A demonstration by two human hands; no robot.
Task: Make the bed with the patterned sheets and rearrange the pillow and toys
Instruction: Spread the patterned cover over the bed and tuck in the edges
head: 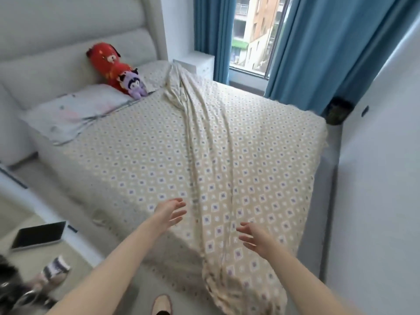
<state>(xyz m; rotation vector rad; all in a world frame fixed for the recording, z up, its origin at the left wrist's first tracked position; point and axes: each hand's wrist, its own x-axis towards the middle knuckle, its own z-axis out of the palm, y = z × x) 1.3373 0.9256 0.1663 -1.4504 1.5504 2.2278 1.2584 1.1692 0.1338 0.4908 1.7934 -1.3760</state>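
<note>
- A bunched patterned sheet [211,144] runs far to near down the covered bed [136,160]; it is best spread evenly to both sides.
- Pillow [75,110] lies far left, toys [113,69] beside it.
- Left hand [169,211] and right hand [255,237], open and empty, hover over the sheet's near end.

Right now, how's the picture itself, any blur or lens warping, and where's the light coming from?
Head view: soft daylight enters through the window between the blue curtains, with no harsh glare on the patterned sheet; head view: the wide lens bows the wall at right; head view: the whole frame is slightly soft, worst in the bottom-left corner below the tablet.
</note>
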